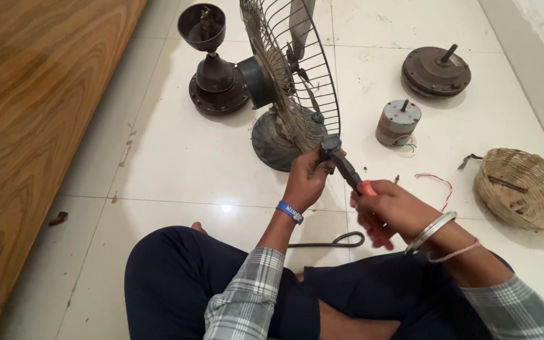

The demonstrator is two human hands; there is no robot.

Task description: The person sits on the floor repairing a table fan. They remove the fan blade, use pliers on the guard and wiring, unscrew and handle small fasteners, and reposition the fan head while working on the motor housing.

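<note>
At fan guard [297, 69]: pliers [346, 169], both hands.

From my remote seat I take the woven straw basket [524, 189] as my landmark: well beyond it stands a round dark metal motor housing [436, 70], and nearer, to its left, a small grey cylindrical motor [398, 121]. Between that motor and the basket lies a thin red-and-white wire [437, 184]. Far to the left runs a brown wooden panel [26, 126].
</note>
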